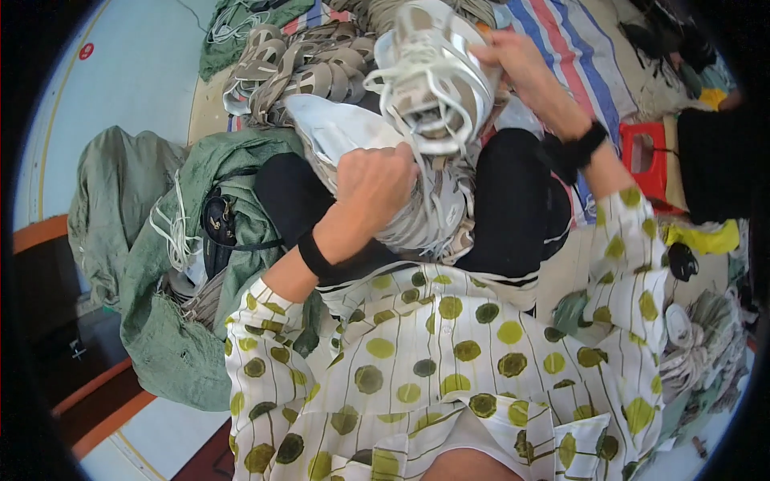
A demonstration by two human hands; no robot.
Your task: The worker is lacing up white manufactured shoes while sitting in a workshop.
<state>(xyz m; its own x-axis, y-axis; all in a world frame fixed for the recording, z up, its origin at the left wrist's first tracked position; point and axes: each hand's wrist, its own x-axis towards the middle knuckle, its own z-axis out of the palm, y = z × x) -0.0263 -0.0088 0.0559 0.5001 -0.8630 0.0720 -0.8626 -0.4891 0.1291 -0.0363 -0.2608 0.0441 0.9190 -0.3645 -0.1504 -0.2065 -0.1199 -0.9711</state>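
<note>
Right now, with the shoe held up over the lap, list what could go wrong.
1. The loose white laces dangling from the white and grey lace-up shoe could snag or tangle around the left hand gripping below.
2. The right hand holds the shoe only at its edge, so it might slip onto the pile of grey shoe uppers.
3. The bundle of white cords on the green cloth could unravel if knocked.

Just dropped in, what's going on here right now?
A seated person holds a white and grey shoe upper over their lap. The right hand grips its far edge, and the left hand is clenched just below it, apparently pulling a white lace. A stack of similar uppers lies ahead on the floor, a green cloth with loose laces sits to the left, and a red stool stands on the right.
</note>
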